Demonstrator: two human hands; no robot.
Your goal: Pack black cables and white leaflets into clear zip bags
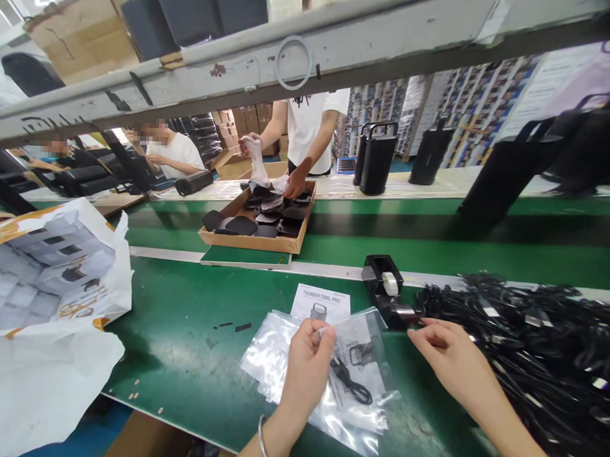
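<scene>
Clear bag (365, 364) in grip of L hand (305, 368) — R hand (445, 357) open — leaflet (322, 299): "THUNDERTRAIL PRO"

A single view is taken from the wearer's head. It looks forward and down over the green worktop (181, 331). It sits close enough that the left hand (305, 362) and right hand (445, 357) fill the lower middle of the frame, with the forearms entering from the bottom edge. Farther off, across the conveyor belt (434, 250), a standing person (311, 125) faces the camera. A grey shelf rail (341, 53) crosses the top at a slant, very near the lens. The wide lens bends straight edges.
</scene>
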